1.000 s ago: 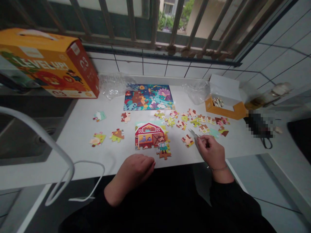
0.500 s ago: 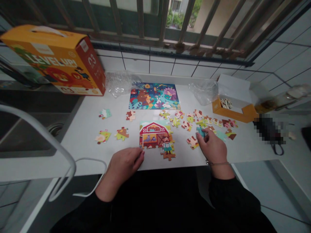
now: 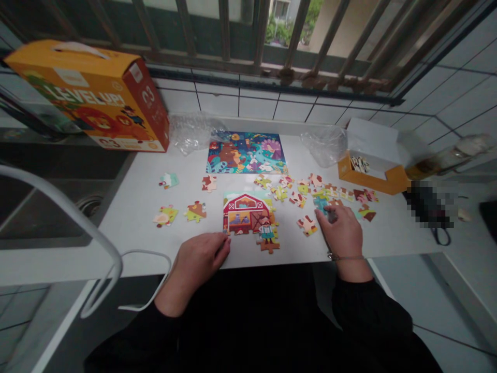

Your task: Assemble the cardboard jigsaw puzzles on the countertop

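The partly joined jigsaw puzzle [image 3: 244,220], with a red barn and a figure in a hat, lies flat on the white counter. Beside its lower left corner rests my left hand [image 3: 202,259], fingers curled in and no piece visible in them. My right hand [image 3: 341,233] is right of the puzzle, thumb and fingers closed at a teal puzzle piece [image 3: 320,203]; the fingertips partly hide the contact. Just left of that hand lies a brown-and-white piece [image 3: 307,226]. Several loose pieces [image 3: 297,199] are spread beyond it.
A dark blue forest picture [image 3: 246,153] lies behind the puzzle. More pieces [image 3: 195,211] lie at left. An orange box [image 3: 89,98] stands back left near a sink [image 3: 58,207]; an open small box [image 3: 373,173] is back right. Clear plastic [image 3: 326,145] and a white cable-like loop [image 3: 97,238] are around.
The teal piece shows more fully beyond my right fingertips, which have shifted slightly. My left hand stays almost where it was, by the puzzle's corner.
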Available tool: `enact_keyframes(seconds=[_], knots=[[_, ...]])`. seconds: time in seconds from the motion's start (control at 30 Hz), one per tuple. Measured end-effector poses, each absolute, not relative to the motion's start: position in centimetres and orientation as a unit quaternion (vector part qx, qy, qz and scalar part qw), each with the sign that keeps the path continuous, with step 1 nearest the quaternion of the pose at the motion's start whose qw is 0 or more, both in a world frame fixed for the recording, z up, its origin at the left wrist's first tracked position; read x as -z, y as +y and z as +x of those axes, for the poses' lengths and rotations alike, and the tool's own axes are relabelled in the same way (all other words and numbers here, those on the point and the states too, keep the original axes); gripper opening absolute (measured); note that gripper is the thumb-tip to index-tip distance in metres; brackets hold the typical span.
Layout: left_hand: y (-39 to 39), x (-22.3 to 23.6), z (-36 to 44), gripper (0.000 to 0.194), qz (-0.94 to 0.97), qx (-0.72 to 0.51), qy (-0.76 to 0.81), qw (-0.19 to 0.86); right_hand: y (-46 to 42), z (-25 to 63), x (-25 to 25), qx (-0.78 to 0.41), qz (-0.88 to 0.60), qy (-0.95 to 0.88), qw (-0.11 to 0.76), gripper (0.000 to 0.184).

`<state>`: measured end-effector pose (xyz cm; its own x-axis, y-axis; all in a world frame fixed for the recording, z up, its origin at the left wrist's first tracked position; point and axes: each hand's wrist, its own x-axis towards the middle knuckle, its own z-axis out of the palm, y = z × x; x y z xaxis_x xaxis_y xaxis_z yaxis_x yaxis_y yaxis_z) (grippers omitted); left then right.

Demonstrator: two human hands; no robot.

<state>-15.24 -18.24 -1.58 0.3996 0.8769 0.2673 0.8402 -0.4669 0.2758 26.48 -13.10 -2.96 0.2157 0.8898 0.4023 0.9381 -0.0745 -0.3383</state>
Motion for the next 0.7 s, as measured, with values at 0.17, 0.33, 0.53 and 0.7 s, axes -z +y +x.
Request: enact_keyframes(seconds=[0.17, 0.33, 0.53, 0.7], knots=[[-18.3, 1.6, -15.3, 0.032, 0.841, -0.175, 0.512, 0.028, -13.4, 26.4, 2.6, 0.024, -0.738, -0.610, 0.289, 0.043], [-18.2, 1.5, -15.3, 0.033, 0.841, -0.177, 0.511, 0.020, -13.6, 26.2, 2.4, 0.030, -0.742, -0.586, 0.326, 0.038], [-18.1, 1.4, -15.2, 0.033, 0.839, -0.181, 0.513, 0.025, -13.9, 25.8, 2.2, 0.084, -0.714, -0.609, 0.335, 0.033], [-18.1, 1.4, -15.2, 0.034, 0.839, -0.185, 0.512, 0.027, -14.4, 25.9, 2.2, 0.109, -0.687, -0.629, 0.348, 0.029]])
